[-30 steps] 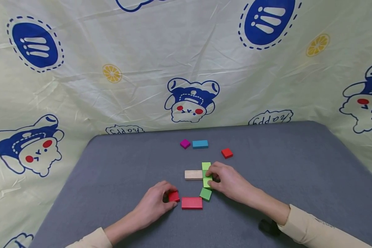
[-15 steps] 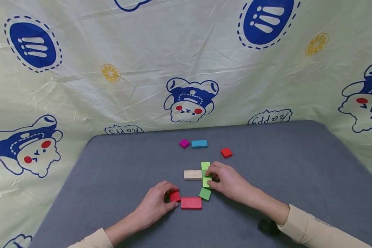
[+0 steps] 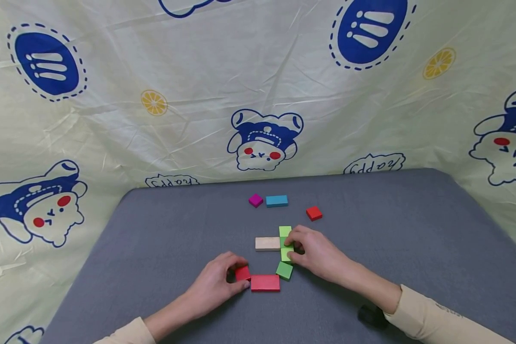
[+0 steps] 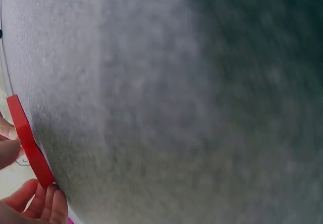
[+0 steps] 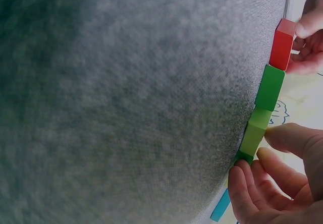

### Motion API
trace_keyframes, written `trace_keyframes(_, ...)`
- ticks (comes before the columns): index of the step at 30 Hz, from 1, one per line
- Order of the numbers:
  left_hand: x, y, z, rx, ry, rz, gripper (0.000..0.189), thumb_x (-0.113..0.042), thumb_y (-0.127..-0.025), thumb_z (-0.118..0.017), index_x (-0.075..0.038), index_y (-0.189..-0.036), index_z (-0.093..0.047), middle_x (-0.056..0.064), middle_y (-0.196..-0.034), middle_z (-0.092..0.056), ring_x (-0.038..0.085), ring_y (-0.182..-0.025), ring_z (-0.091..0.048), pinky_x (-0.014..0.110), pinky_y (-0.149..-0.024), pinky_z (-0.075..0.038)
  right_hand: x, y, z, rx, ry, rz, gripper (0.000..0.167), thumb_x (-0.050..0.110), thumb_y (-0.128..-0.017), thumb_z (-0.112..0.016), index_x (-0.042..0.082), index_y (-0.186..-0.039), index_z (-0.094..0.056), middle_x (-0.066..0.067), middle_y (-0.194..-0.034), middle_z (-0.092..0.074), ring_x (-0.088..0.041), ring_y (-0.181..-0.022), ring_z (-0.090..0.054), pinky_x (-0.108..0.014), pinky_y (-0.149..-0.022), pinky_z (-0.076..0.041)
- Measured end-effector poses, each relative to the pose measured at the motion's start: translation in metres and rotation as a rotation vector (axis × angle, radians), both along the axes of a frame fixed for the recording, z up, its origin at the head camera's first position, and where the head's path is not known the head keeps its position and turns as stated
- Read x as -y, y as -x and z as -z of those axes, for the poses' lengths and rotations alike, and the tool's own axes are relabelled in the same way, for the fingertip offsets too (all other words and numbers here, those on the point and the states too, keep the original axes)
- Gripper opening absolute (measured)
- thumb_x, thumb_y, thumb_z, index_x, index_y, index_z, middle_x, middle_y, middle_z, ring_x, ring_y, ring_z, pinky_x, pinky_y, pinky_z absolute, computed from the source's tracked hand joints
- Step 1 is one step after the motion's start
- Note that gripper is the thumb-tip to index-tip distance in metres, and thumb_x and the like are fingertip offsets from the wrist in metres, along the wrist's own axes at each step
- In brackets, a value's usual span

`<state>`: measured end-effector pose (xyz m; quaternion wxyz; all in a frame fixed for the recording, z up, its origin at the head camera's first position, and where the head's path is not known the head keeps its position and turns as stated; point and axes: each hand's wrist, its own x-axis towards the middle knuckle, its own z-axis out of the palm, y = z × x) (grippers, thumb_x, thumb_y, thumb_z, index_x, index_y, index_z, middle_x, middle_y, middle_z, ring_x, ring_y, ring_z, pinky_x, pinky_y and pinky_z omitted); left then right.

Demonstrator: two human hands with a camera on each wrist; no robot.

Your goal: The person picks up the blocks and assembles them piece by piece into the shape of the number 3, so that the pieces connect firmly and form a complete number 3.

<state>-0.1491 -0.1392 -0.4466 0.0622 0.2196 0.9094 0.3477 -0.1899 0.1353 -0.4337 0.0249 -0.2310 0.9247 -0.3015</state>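
My left hand (image 3: 217, 279) pinches a small red block (image 3: 242, 273) between thumb and fingers, its right side right up against the left end of a longer red block (image 3: 265, 283). A green block (image 3: 284, 270), turned at an angle, meets that long block's far right corner. Beyond it runs a short column: a light green block (image 3: 285, 254), a darker green block (image 3: 283, 242), then another light green block (image 3: 285, 231). My right hand (image 3: 320, 252) grips the column from the right, thumb on the nearer light green block, fingers at the darker green one and partly hiding it.
A plain wooden block (image 3: 267, 244) extends left from the column. Farther back lie a magenta block (image 3: 255, 200), a blue block (image 3: 277, 201) and a red block (image 3: 314, 213). A black object (image 3: 372, 317) sits beside the right sleeve. A printed curtain (image 3: 198, 134) hangs behind the grey table (image 3: 176, 220).
My left hand has slid the small red block slightly right, closing the narrow gap to the long red block. My right hand has stayed in place.
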Motion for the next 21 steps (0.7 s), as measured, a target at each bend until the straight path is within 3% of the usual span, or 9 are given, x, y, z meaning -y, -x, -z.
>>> trace_keyframes(6, 0.004, 0.006, -0.003, 0.008, -0.061, -0.031, 0.028, -0.026, -0.095, -0.066, -0.01, -0.118, -0.066, -0.008, -0.103, -0.061, 0.008, -0.091, -0.057, 0.031, -0.082, -0.05, -0.001, 0.0, 0.001, -0.007, 0.011, -0.011, 0.019, 0.007, -0.083, -0.076, 0.011, -0.101, -0.071, 0.004, -0.098, -0.058, -0.01, -0.083, -0.056, -0.03, -0.074, -0.05)
trace_keyframes(15, 0.014, 0.035, -0.002, -0.014, -0.078, -0.082, 0.03, -0.018, -0.092, -0.07, -0.009, -0.12, -0.066, -0.003, -0.106, -0.062, 0.011, -0.093, -0.058, 0.033, -0.083, -0.051, -0.001, -0.001, 0.002, 0.004, 0.01, 0.001, 0.02, 0.008, -0.083, -0.077, 0.011, -0.101, -0.072, 0.004, -0.098, -0.058, -0.011, -0.083, -0.057, -0.03, -0.075, -0.051)
trace_keyframes(21, 0.02, 0.051, -0.002, 0.006, -0.12, -0.051, 0.034, -0.015, -0.089, -0.073, -0.01, -0.122, -0.066, -0.001, -0.113, -0.064, 0.016, -0.098, -0.06, 0.037, -0.087, -0.051, 0.0, -0.001, 0.001, 0.009, 0.002, 0.016, 0.02, 0.008, -0.082, -0.077, 0.012, -0.101, -0.072, 0.005, -0.098, -0.058, -0.011, -0.083, -0.056, -0.03, -0.075, -0.051)
